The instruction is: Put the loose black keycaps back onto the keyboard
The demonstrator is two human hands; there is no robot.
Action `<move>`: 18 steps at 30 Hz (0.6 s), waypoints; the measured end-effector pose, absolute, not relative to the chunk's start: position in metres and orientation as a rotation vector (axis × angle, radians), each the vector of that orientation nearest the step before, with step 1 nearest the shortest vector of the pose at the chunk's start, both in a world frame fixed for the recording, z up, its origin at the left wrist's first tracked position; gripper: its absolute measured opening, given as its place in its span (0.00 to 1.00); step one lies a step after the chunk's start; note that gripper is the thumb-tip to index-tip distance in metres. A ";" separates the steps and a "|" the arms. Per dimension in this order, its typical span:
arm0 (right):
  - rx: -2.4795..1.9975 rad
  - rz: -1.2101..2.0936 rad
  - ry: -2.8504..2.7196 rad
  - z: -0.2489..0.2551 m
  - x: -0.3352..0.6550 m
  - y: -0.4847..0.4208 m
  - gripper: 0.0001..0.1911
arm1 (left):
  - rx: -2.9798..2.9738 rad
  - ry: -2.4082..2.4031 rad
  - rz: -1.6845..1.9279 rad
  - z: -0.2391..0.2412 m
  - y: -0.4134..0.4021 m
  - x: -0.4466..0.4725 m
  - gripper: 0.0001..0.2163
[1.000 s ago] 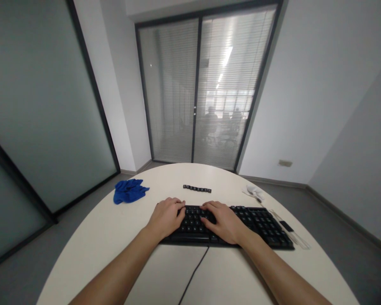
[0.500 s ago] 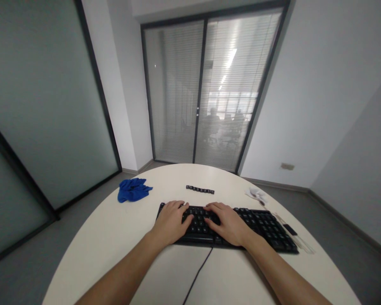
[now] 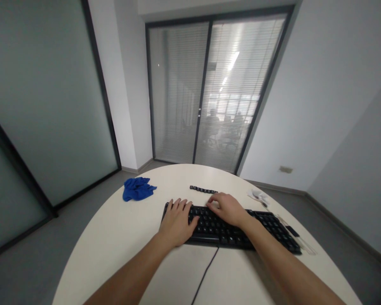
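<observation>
A black keyboard point(image 3: 209, 226) lies across the round table, its cable running toward me. My left hand point(image 3: 178, 222) rests on the keyboard's left end, fingers spread and thumb over the keys. Above the far edge of the keyboard is my right hand point(image 3: 227, 208), its fingers loosely bent and pointing left; I see nothing held in it. Just beyond its fingertips, the right end of a row of loose black keycaps point(image 3: 202, 190) lies on the table. The underside of my right hand is hidden.
A crumpled blue cloth point(image 3: 139, 189) lies on the left of the pale table point(image 3: 114, 237). At the right are a white crumpled item point(image 3: 258, 195), a small black object point(image 3: 292, 231) and thin pale strips. A glass door with blinds point(image 3: 203, 97) stands beyond.
My right hand has lifted from the keys and moved forward toward the keycap row, its fingers more bent. My left hand stays on the keyboard. The view has shifted slightly.
</observation>
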State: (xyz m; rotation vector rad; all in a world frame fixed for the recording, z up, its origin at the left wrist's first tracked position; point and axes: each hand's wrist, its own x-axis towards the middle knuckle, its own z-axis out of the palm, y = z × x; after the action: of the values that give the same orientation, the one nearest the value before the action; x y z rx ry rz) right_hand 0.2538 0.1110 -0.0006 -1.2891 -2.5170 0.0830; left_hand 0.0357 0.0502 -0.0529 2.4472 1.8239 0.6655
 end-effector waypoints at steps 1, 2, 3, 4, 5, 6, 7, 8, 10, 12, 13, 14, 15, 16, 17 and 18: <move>-1.329 0.001 -2.520 0.004 0.247 0.119 0.13 | 2.452 1.829 0.664 -0.052 0.049 0.036 0.24; -1.384 -0.069 -2.525 0.008 0.240 0.127 0.13 | 2.455 1.836 0.662 -0.050 0.049 0.036 0.24; -1.449 -0.118 -2.548 0.011 0.232 0.136 0.13 | 2.456 1.843 0.658 -0.049 0.048 0.037 0.24; -1.479 -0.137 -2.549 0.013 0.224 0.144 0.13 | 2.455 1.848 0.653 -0.048 0.047 0.037 0.24; -1.495 -0.153 -2.545 0.015 0.217 0.152 0.14 | 2.453 1.849 0.647 -0.047 0.047 0.037 0.24; -1.514 -0.167 -2.542 0.015 0.209 0.159 0.15 | 2.450 1.849 0.642 -0.046 0.046 0.037 0.24; -1.526 -0.179 -2.546 0.014 0.202 0.165 0.15 | 2.448 1.846 0.640 -0.045 0.046 0.037 0.24; -1.531 -0.189 -2.556 0.012 0.196 0.171 0.16 | 2.449 1.843 0.644 -0.045 0.046 0.037 0.24; -1.537 -0.211 -2.579 0.007 0.184 0.179 0.17 | 2.452 1.843 0.658 -0.044 0.045 0.037 0.24; -1.539 -0.229 -2.600 0.002 0.174 0.184 0.18 | 2.458 1.844 0.670 -0.044 0.045 0.037 0.24; -1.538 -0.236 -2.609 -0.001 0.170 0.185 0.18 | 2.461 1.844 0.673 -0.044 0.045 0.037 0.24; -1.539 -0.241 -2.616 -0.004 0.167 0.187 0.18 | 2.464 1.844 0.673 -0.043 0.045 0.037 0.24; -1.539 -0.243 -2.623 -0.006 0.164 0.188 0.17 | 2.464 1.844 0.673 -0.043 0.044 0.037 0.24; -1.540 -0.245 -2.627 -0.008 0.162 0.188 0.17 | 2.463 1.846 0.672 -0.043 0.044 0.037 0.24; -1.541 -0.245 -2.631 -0.010 0.160 0.189 0.16 | 2.459 1.849 0.671 -0.043 0.044 0.037 0.24; -1.542 -0.244 -2.633 -0.011 0.159 0.189 0.16 | 2.457 1.850 0.670 -0.043 0.044 0.037 0.24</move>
State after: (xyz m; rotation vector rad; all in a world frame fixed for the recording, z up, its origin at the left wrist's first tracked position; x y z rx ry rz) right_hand 0.1588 0.1895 -0.0108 -1.5416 -2.6330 -0.2440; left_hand 0.0373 0.0443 -0.0434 2.4567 1.8497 0.6703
